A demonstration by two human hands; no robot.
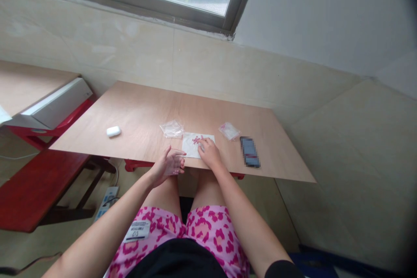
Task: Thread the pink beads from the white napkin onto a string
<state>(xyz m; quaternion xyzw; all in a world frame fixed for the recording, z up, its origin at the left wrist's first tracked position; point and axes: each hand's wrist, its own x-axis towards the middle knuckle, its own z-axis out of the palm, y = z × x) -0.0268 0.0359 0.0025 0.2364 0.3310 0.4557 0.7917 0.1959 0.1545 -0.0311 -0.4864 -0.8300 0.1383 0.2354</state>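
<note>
Several small pink bead-like pieces [197, 140] lie in a loose cluster on a white sheet [191, 150] near the table's front edge. My right hand [209, 152] reaches over the sheet from the right, its fingers drawn together and bent down to the pieces. What its fingertips pinch, if anything, is too small to make out. To the left of the sheet, my left hand [169, 164] is turned partly palm up at the table edge. Its fingers are apart and slightly curled, and I see nothing held in them.
A clear plastic bag [172, 129] lies behind the sheet on the left, another small bag [229, 131] on the right. A phone [250, 152] rests farther right. A white rounded case [113, 131] sits at the left of the table [143, 108]. A red bench [42, 182] stands lower left.
</note>
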